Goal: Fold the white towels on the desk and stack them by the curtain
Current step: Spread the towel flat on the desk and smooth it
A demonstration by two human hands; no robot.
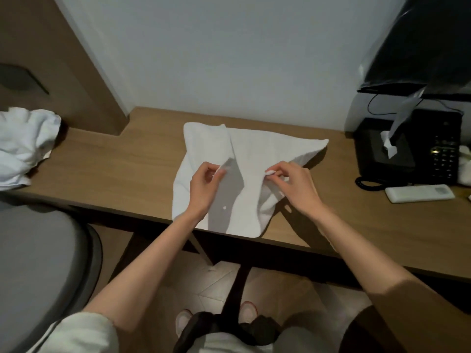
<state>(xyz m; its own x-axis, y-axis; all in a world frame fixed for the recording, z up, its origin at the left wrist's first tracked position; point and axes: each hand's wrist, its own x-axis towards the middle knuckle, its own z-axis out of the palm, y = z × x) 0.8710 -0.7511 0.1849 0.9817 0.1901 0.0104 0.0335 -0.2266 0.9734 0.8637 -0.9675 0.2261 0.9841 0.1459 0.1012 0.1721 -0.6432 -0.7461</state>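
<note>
Towel (267, 149) pinched in both grips, left hand (204, 184) and right hand (293, 184); uneven pull could skew fold or drag it off bench (127, 169).

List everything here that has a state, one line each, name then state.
towel: spread on the desk, partly folded, two corners raised
left hand: pinches one raised towel corner
right hand: pinches the other raised corner
towel pile: crumpled, unfolded, at far left
remote: lying flat on the desk
tissue: sticking up from its black box
</note>
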